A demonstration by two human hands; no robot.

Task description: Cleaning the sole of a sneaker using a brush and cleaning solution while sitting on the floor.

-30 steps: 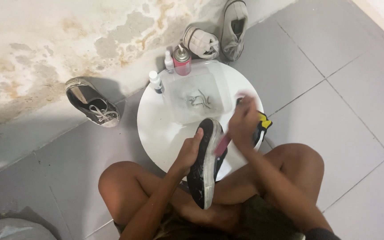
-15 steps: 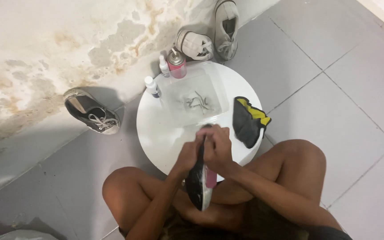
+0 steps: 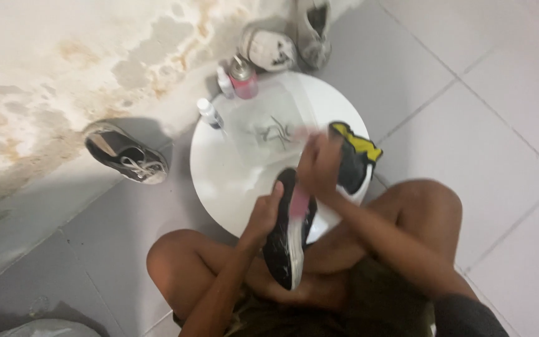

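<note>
— Grey floor tiles (image 3: pixel 500 93) and a stained wall (image 3: pixel 63 56) fill the head view; what sits mid-frame?

— A round white worktop (image 3: pixel 219 181), with a clear tub (image 3: pixel 276 125) of water on it and bottles (image 3: pixel 242 78) at its upper edge.

— And the hands?

— Left hand (image 3: pixel 263 215) has its grip clenched around a black shoe (image 3: pixel 288 243), held sole-up just below centre. Right hand (image 3: pixel 319 165) is blurred, its grip closed on a pink brush (image 3: pixel 299 203) against that shoe.

— Anything else?

— A black-and-yellow shoe (image 3: pixel 354 156) right of centre, another shoe (image 3: pixel 126 156) at left, two worn sneakers (image 3: pixel 288 40) at top.
</note>
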